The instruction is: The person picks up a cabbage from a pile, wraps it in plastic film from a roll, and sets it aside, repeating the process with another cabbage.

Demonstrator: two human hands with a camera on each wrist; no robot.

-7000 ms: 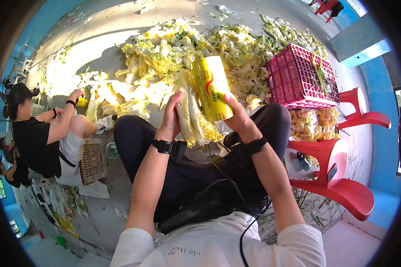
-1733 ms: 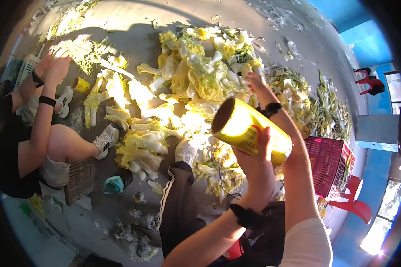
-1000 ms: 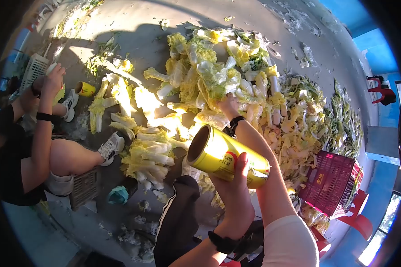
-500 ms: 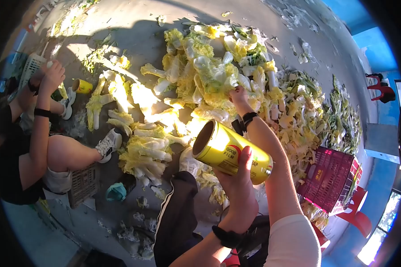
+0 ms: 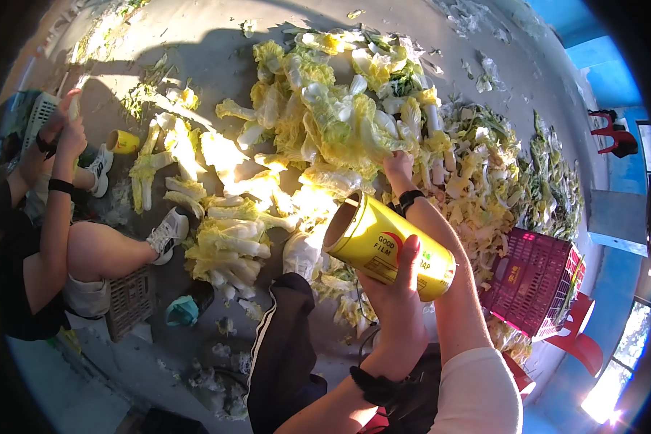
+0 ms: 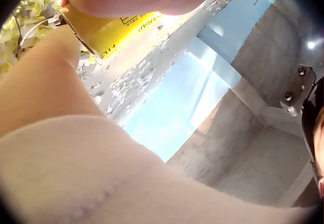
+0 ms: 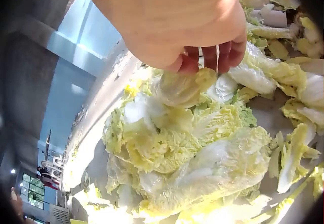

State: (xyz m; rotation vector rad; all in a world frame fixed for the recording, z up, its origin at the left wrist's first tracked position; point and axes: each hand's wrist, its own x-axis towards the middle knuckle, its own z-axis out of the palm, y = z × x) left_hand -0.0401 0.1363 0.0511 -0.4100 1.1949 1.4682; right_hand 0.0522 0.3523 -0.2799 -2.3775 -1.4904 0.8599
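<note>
A yellow roll of cling film (image 5: 380,239), printed GOOD FILM, lies tilted in my left hand (image 5: 398,311). My thumb presses along its printed side while the fingers wrap underneath, and its hollow end faces left. In the left wrist view only part of the roll (image 6: 109,29) shows below the hand. Beyond it, my right hand (image 5: 398,166) reaches to the heap of napa cabbage (image 5: 318,108). The right wrist view has its curled fingertips pinching the edge of a pale cabbage leaf (image 7: 177,88). Film-wrapped cabbage (image 7: 217,158) lies in front of that leaf.
Loose yellow leaves (image 5: 477,195) spread over the floor on the right, beside a magenta crate (image 5: 532,282) and a red chair (image 5: 582,347). At left sits another person (image 5: 43,246) near a second yellow roll (image 5: 124,142). Several cabbages (image 5: 231,242) lie in a row between us.
Seven seconds ago my right hand held the roll and my left a cabbage bundle at my lap. Now the left holds the roll, and the right is at the heap, shifting slightly along it.
</note>
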